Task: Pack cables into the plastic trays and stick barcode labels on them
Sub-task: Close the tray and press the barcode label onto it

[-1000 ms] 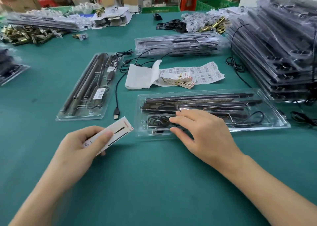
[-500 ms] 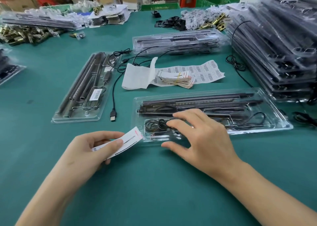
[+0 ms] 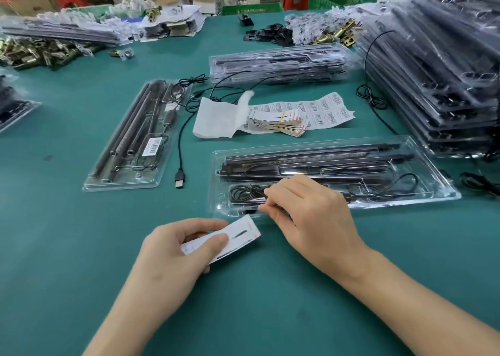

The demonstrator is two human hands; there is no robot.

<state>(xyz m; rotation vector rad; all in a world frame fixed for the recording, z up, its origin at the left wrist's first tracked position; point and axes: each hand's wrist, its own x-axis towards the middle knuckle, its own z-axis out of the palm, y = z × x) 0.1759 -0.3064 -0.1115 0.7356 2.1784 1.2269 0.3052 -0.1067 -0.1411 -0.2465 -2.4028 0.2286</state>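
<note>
A clear plastic tray (image 3: 430,166) with black bars and a coiled black cable (image 3: 244,193) lies across the green table in front of me. My right hand (image 3: 311,215) lies over the tray's near left corner, fingers curled, fingertips at the coil and the tray's edge. My left hand (image 3: 176,253) pinches a white card (image 3: 238,236) with a black line and red print, held just below that corner. A sheet of barcode labels (image 3: 322,111) lies beyond the tray.
A second packed tray (image 3: 127,144) with a barcode label lies at the left, a loose USB cable (image 3: 180,178) beside it. White backing paper (image 3: 216,117) and a card bundle (image 3: 278,124) sit mid-table. Tray stacks stand at the back (image 3: 278,63) and right (image 3: 438,71). Brass hardware (image 3: 35,52) lies far left.
My left hand has carried the white card rightward, closer to the tray's near corner. My right hand's fingers have curled in at the coiled cable and tray edge.
</note>
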